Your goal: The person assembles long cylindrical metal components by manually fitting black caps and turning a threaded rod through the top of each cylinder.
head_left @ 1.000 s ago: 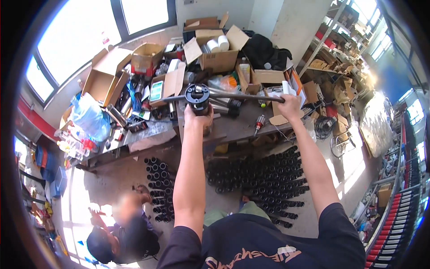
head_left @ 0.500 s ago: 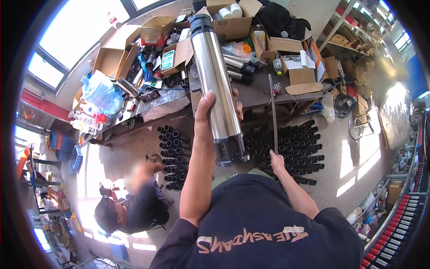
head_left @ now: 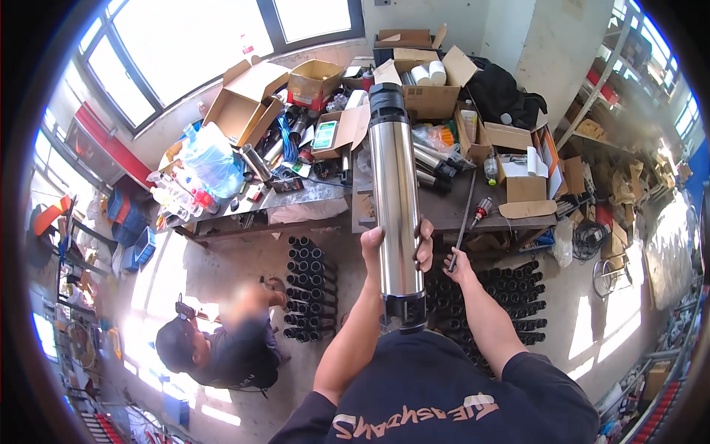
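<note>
Bench (head_left: 447, 214) beyond the grip, largest thing here. Much of its top is buried under clutter, and the cylinder blocks a strip of it from view.

Wearer's shirt (head_left: 414, 385) below the grip, cut off by the lower edge.

Black tubes (head_left: 310, 285) stand on the floor in two groups, left and right of the grip. Forearm and shirt hide part of the right group.

Co-worker (head_left: 229, 355) to the left, well apart from the grip; a blurred patch covers part of the body.

Steel cylinder (head_left: 396, 185) in the left hand (head_left: 372, 250), tilted, black fitting at either end. Thumb on its left side, fingers wrapped round its right; palm hidden behind. Lower fitting overlaps the dark shirt, outline hard to make out.

Thin rod (head_left: 465, 211) just right of the cylinder, lower end clasped in the right hand (head_left: 460, 266). Far end appears over the bench; cannot tell whether it touches.

Red-and-silver tool (head_left: 481, 210) beyond the right hand, to the right of the rod; detail too small to tell.

Writing: pale lettering spans the wearer's shirt, bold and inverted. Green-and-white label (head_left: 325, 135) up and left of the grip, too small to read.
</note>
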Motion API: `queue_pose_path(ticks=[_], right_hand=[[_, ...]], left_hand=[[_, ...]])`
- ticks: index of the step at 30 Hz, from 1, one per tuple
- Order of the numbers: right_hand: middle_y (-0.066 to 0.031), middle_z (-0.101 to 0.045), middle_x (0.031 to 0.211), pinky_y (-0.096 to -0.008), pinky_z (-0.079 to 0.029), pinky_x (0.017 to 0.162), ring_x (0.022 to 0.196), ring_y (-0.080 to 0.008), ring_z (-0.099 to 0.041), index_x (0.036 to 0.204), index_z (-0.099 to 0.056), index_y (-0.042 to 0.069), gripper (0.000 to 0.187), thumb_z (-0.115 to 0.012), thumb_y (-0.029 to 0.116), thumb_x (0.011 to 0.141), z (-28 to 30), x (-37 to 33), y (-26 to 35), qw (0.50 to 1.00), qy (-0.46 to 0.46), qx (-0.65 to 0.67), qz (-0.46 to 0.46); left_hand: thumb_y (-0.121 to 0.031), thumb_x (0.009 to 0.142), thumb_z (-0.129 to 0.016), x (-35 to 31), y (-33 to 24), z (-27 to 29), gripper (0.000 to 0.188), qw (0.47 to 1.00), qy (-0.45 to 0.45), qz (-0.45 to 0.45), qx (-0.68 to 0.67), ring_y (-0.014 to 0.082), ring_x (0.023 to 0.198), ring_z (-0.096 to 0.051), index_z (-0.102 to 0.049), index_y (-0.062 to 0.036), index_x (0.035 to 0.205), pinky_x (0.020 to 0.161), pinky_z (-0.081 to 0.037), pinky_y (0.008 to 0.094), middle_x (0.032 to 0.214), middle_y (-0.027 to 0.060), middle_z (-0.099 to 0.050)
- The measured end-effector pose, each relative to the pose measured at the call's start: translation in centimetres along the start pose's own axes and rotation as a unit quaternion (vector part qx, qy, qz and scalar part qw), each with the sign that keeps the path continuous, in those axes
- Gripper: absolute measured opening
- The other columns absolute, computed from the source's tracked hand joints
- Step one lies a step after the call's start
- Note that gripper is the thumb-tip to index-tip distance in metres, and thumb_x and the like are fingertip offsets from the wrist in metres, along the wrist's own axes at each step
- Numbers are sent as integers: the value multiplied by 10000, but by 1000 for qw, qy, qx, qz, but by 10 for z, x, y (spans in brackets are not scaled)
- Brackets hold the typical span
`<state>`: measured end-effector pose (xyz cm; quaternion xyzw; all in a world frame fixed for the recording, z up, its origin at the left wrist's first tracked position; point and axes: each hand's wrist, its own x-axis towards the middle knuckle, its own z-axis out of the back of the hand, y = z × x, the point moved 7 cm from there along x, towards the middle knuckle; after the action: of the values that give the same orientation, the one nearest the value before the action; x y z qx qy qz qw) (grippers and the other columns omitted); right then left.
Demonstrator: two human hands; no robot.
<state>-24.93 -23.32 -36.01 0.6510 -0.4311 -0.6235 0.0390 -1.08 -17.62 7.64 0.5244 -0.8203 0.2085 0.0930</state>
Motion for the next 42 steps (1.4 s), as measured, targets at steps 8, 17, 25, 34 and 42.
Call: queue_pose_path(ticks=[8, 17, 25, 34, 42], right_hand=[[-87, -526, 1435, -432, -403, 925, 1252, -248, -507, 1396, -509, 125, 710, -631, 584, 869, 59, -36, -69, 995, -11, -98, 11], [-18, -627, 711, -299, -379, 461, 545, -139, -549, 864, -619, 107, 219, -637, 316, 925, 245, -91, -147, 957, -132, -248, -71], [-54, -653, 692, -315, -421, 449, 530, -156, -577, 808, -665, 27, 307, -650, 322, 891, 266, -107, -159, 929, -130, -344, -31], [-63, -699, 822, -285, -475, 518, 622, -134, -610, 1039, -677, 9, 290, -625, 281, 951, 210, -87, -138, 901, -66, -425, 52], [-89, -700, 839, -299, -484, 555, 673, -159, -632, 1066, -687, -8, 326, -628, 284, 934, 226, -107, -138, 899, -94, -429, -9]], left_hand=[[-571, 913, -526, 3, -20, 3, 736, 975, -101, 6, 200, 293, 886, -624, -444, -6, 1378, 688, -576, 393, 1102, 247, -568], [-477, 962, -515, -28, -14, 105, 579, 986, -142, 18, 87, 274, 878, -619, -484, -34, 1333, 728, -552, 400, 1099, 175, -596], [-456, 1000, -441, -9, -33, 66, 602, 926, -213, -36, 309, 279, 860, -687, -295, -72, 1441, 687, -623, 407, 1067, 199, -625], [-564, 948, -539, 16, -13, 119, 675, 987, -156, 26, -11, 271, 844, -608, -473, 76, 1152, 749, -592, 419, 1033, 152, -560], [-661, 982, -397, -13, -53, 114, 752, 917, -350, 52, 183, 296, 706, -667, -496, 60, 1172, 599, -606, 434, 879, 177, -619]])
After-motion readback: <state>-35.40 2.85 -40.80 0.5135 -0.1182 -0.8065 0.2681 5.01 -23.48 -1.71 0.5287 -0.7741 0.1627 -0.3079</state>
